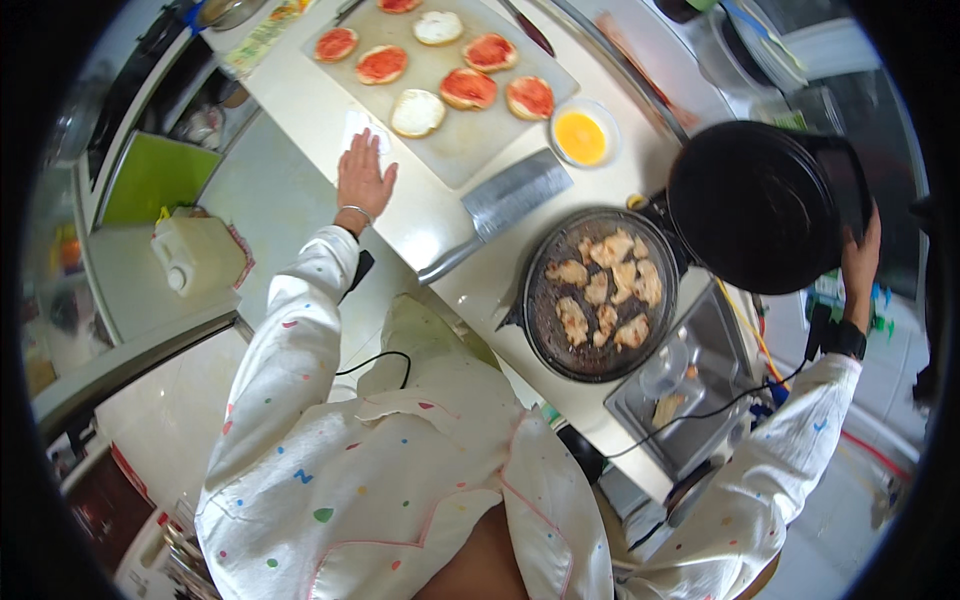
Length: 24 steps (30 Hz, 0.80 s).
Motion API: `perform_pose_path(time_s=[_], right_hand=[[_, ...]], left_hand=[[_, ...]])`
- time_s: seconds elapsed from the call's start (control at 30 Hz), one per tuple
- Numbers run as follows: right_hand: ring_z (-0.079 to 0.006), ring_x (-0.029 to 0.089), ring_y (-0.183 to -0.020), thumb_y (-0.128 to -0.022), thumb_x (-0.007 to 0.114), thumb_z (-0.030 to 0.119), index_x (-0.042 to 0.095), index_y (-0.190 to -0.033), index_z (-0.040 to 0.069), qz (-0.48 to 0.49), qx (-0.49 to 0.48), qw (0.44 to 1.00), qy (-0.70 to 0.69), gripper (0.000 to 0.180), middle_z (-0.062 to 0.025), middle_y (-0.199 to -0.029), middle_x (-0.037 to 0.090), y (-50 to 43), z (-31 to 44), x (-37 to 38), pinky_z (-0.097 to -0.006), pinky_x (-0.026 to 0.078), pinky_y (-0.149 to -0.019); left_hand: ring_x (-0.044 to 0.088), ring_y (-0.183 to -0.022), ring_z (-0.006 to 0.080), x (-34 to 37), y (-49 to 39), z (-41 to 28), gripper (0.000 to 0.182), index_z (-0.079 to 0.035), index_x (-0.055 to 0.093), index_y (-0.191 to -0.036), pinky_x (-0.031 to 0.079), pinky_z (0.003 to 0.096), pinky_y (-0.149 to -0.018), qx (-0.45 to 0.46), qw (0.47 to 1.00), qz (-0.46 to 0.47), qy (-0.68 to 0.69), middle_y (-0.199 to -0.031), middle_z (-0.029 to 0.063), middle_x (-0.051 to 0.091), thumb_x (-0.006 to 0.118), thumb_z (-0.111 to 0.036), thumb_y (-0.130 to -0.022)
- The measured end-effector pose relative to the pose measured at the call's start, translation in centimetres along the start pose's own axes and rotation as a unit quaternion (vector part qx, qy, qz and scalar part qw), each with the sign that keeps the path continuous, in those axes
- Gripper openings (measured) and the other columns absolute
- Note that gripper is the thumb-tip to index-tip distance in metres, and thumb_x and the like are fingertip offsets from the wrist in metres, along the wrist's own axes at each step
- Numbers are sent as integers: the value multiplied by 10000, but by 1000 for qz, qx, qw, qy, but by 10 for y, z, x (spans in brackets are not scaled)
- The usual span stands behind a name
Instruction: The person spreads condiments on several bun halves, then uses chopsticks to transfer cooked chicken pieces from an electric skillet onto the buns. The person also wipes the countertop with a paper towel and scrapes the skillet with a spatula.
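My left hand [365, 176] lies flat, fingers spread, on a white tissue [367, 133] at the counter's edge. At the right, my right hand [862, 244] grips the handle of the raised black lid [754, 206] of an electric griddle. On the griddle's open lower plate [551, 315] lie several browned pieces of meat [624, 279]. A cleaver [517, 195] rests between the griddle and a cutting board [465, 169]. Several bread rounds [468, 88] with red sauce and plain pale ones [418, 113] sit on the board. Beside it stands a bowl [615, 135] of beaten egg [580, 139].
A metal sink [694, 427] holding a clear container lies just past the griddle. A dark-handled knife [531, 31] is beyond the board. Bowls [731, 56] stand at the upper right. A black cable crosses the sink. A plastic jug [199, 255] stands at the left.
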State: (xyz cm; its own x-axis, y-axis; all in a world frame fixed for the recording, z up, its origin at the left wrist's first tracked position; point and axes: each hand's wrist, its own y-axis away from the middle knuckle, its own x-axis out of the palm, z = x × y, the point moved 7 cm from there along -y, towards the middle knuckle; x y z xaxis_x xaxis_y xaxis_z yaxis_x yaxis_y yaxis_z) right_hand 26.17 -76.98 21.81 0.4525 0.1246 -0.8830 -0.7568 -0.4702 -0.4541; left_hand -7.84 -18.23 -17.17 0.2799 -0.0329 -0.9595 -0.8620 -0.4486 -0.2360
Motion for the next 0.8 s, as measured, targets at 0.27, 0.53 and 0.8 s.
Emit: perform_pose_path(time_s=[0.27,0.53,0.8], right_hand=[[-303,355,-1267,-806,543,65,341,-1357,67,23,-10,995,-101,587,-181,-1347,394,-25,-38,37,-360,270,-1044],[-269,335,-1283,-837,509,21,326,-1367,63,15,2,989,-145,562,-146,-1383,362,-1,-33,25,-343,249,-1050],[-237,447,-1185,-916,470,160,388,-1331,38,52,263,926,-266,440,-137,-1325,440,112,105,-59,-330,361,-969]], left_hand=[[229,-1334,270,1,0,4,508,-40,371,-1307,210,444,-1063,-26,999,27,32,-1433,125,262,478,-228,-847],[201,-1340,312,-1,-6,9,576,-11,388,-1282,198,462,-1069,-6,993,57,102,-1425,161,256,539,-177,-752],[587,-930,273,-47,-74,90,199,-52,608,-983,468,317,-807,-23,926,-19,376,-1000,123,610,535,-35,-798]])
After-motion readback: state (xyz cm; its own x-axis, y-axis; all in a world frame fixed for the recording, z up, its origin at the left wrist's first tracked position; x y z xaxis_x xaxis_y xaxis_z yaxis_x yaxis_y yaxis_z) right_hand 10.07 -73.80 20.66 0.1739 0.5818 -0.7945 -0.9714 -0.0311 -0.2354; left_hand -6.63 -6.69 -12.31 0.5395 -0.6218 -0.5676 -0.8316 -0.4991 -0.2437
